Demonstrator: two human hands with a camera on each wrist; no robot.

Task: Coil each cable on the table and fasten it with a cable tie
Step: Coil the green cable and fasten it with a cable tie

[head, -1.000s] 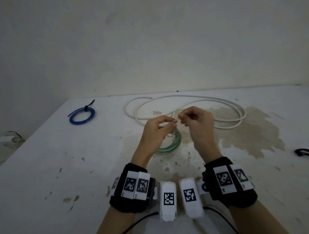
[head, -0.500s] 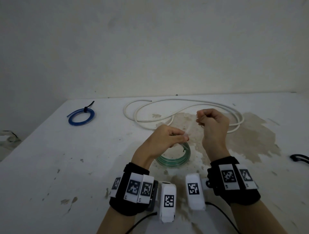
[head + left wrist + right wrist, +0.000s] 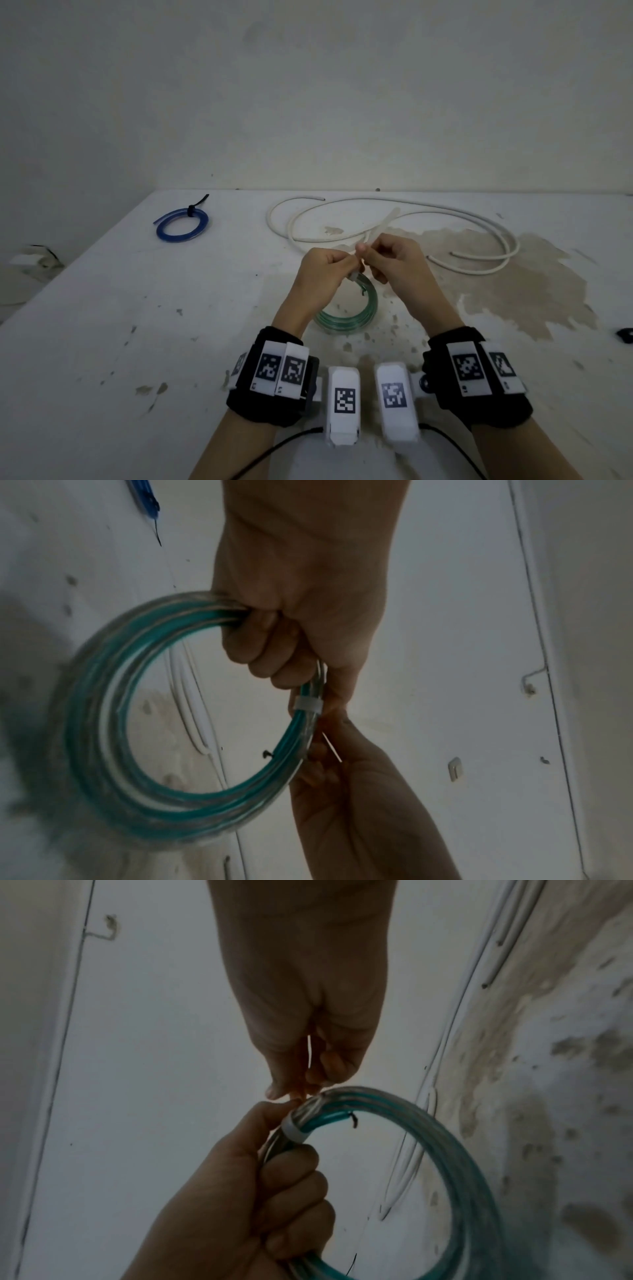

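A white stained table [image 3: 102,342] carries a loose white cable [image 3: 411,209] at 12 o'clock and a tied blue cable coil [image 3: 181,224] at 10. Above centre, the left hand [image 3: 322,270] clasps a translucent green cable coil [image 3: 113,723]; the right hand [image 3: 397,263] pinches its white plastic cable tie [image 3: 294,1131].

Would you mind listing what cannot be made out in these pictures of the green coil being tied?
- Head view: the white cable tie's band round the green coil is hidden behind the left hand and right hand.
- Left wrist view: the coil's far arc is motion-blurred.
- Right wrist view: the coil's lower part is cut off by the bottom edge.
- Head view: the dark object is cropped at the right edge, unidentifiable.
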